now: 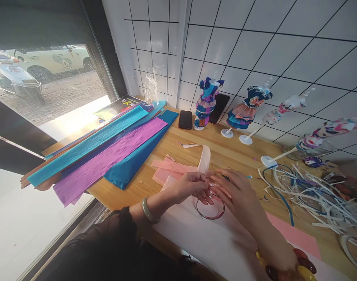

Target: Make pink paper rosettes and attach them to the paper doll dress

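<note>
My left hand (193,187) and my right hand (232,189) meet above the wooden table, fingertips close together. Their fingers are bent around something small and pale between them, mostly hidden. Just below the fingers is a thin dark ring (211,217) with reddish patches, over a pale pink sheet (181,218). Beyond my hands a cream strip (206,156) curves upward from the fingers. Pink crepe pieces (163,169) lie by my left hand. A jade-coloured bangle (146,208) is on my left wrist.
Blue, purple and teal crepe sheets (114,156) lie at the left. Small dress forms (206,105) stand along the tiled wall, beside a dark phone (185,120). Tangled white strips (316,199) cover the right side, and a pink sheet (295,234) lies under my right forearm.
</note>
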Tool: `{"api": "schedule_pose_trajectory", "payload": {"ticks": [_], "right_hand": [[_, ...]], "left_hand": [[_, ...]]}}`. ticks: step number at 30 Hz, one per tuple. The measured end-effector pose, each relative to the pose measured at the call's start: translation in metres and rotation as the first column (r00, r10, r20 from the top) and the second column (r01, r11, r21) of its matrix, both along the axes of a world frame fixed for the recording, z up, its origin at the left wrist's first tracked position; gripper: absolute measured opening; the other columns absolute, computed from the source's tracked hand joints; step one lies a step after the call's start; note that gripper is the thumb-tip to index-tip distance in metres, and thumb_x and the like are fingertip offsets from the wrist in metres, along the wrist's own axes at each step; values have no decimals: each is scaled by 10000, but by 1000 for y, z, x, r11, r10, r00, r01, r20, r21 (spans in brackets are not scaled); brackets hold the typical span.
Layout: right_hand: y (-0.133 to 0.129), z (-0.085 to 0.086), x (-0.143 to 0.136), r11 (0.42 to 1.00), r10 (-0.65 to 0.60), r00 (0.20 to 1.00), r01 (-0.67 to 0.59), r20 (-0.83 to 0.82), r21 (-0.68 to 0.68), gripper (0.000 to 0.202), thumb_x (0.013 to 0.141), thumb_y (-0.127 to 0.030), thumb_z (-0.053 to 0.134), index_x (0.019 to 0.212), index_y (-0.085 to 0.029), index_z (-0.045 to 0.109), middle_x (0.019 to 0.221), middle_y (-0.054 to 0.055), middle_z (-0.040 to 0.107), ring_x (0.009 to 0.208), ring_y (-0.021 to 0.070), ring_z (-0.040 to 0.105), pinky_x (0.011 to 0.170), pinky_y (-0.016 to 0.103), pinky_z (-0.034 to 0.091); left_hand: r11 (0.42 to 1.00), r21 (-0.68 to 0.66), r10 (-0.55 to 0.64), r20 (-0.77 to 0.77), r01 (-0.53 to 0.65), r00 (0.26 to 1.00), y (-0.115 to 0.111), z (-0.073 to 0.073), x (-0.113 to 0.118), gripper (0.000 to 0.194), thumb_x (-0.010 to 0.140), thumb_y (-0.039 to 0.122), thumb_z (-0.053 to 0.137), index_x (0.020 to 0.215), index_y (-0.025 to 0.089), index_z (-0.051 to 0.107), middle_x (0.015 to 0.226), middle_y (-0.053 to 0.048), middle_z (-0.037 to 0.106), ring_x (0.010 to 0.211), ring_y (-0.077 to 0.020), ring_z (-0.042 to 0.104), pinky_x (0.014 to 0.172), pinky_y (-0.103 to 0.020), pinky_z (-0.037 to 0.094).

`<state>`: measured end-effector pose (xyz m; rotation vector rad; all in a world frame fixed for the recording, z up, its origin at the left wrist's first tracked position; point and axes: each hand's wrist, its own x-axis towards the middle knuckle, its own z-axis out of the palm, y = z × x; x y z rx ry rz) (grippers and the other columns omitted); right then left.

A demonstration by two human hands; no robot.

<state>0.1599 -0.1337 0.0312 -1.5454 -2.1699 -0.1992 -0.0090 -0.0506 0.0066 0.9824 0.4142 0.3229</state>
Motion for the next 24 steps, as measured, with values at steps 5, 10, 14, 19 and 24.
{"api": "schedule_pose_trajectory", "payload": {"ticks": [5,10,14,19,24], "right_hand": [[3,-1,-1,996,32,991,-41,127,74,189,856,-229,546,1034,-208,604,1064,101,618,987,240,539,806,408,434],[0,-4,5,978,60,981,-95,187,186,333,816,-189,601,1145,-170,552,1038,134,632,1000,261,541,815,417,436],[-6,-9,10,988,12,1000,-16,26,155,344,826,-279,586,1152,-178,537,1035,135,629,953,252,571,795,410,462],[-14,-10,8,958,-184,936,101,-301,-270,363,837,-422,519,1142,-225,539,1002,84,661,877,225,624,736,371,520],[-18,-6,-2,776,-261,827,-126,-497,-618,326,853,-414,481,1054,-206,632,1034,92,677,920,232,627,761,348,518]], "left_hand": [[1000,-11,-24,1,24,1000,2,0,-1,159,702,260,595,770,122,555,674,-62,644,570,-180,658,536,-276,516],[995,-82,-51,3,51,999,3,-1,0,172,706,275,589,772,118,558,610,-55,633,509,-176,640,457,-244,480],[990,-135,-46,10,47,999,4,-3,1,165,697,271,599,735,119,549,611,-56,638,511,-179,642,458,-240,478],[978,-207,24,59,-11,998,6,-8,1,192,702,279,610,789,114,569,627,-43,631,550,-183,654,498,-251,498],[973,-226,72,93,-49,993,9,-10,1,198,704,306,605,745,115,575,649,-44,636,526,-141,631,456,-210,455]]}}
